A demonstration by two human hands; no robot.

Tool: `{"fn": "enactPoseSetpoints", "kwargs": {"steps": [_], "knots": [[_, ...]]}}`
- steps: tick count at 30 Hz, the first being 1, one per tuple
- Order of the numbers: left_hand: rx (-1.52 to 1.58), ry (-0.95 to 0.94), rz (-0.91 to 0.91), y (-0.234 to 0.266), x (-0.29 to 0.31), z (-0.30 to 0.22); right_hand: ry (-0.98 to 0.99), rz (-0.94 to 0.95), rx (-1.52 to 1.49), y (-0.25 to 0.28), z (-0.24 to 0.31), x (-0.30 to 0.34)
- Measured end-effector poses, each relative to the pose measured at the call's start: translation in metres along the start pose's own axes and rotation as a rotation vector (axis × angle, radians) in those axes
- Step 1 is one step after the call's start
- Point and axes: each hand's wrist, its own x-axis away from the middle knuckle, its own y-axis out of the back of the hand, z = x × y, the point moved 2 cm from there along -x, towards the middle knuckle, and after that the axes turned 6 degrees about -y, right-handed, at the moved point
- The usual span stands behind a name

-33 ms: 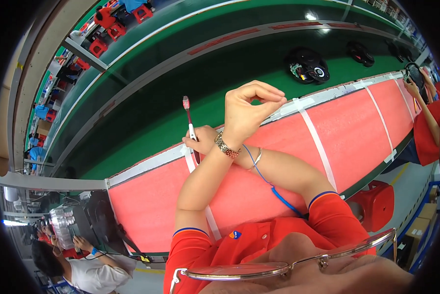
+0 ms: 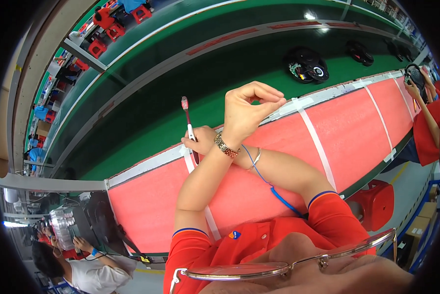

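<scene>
My forearms are crossed, the left over the right. My left hand [image 2: 247, 110], with a metal watch [image 2: 226, 145] at its wrist, is raised over the far edge of the pink-covered bench [image 2: 259, 191]. Its thumb and fingers meet in a pinch, with nothing seen between them. Reaching under it to the left, my right hand [image 2: 202, 139] is closed around a toothbrush [image 2: 190, 128]. The brush stands head up, with a pinkish head, dark red neck and white and dark handle. A blue coiled cord [image 2: 281, 198] runs from my right wrist.
Beyond the bench lies a green conveyor belt [image 2: 146, 142] with black rounded housings [image 2: 305, 66] on it. A red stool [image 2: 377, 203] stands at right. A co-worker in red [image 2: 428, 132] works at far right, another in white [image 2: 95, 274] at lower left. A black bag [image 2: 104, 218] sits at left.
</scene>
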Motion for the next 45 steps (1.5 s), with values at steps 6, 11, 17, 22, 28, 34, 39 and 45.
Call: {"fn": "enactPoseSetpoints", "kwargs": {"steps": [6, 11, 17, 22, 28, 34, 39, 45], "knots": [[0.146, 0.167, 0.013, -0.007, 0.002, 0.013, 0.051, -0.057, 0.031, 0.002, -0.007, -0.002], [0.147, 0.194, 0.021, -0.009, 0.004, 0.015, 0.028, -0.027, 0.02, 0.0, -0.01, -0.003], [0.125, 0.18, 0.033, -0.009, 0.004, 0.016, 0.004, -0.009, 0.032, 0.001, -0.009, -0.004], [0.197, 0.211, 0.022, -0.009, 0.005, 0.019, -0.007, -0.027, 0.029, -0.001, -0.011, -0.004], [0.301, 0.249, 0.011, -0.008, 0.007, 0.022, -0.01, -0.029, 0.035, -0.002, -0.011, -0.005], [0.338, 0.208, 0.047, -0.014, 0.005, 0.023, -0.009, -0.049, 0.027, 0.003, -0.013, -0.005], [0.308, 0.161, 0.048, -0.009, 0.009, 0.012, -0.079, -0.087, -0.292, 0.005, 0.003, -0.003], [0.202, -0.024, 0.125, 0.015, 0.036, -0.035, 0.163, -0.396, -0.853, 0.091, 0.041, -0.015]]}}
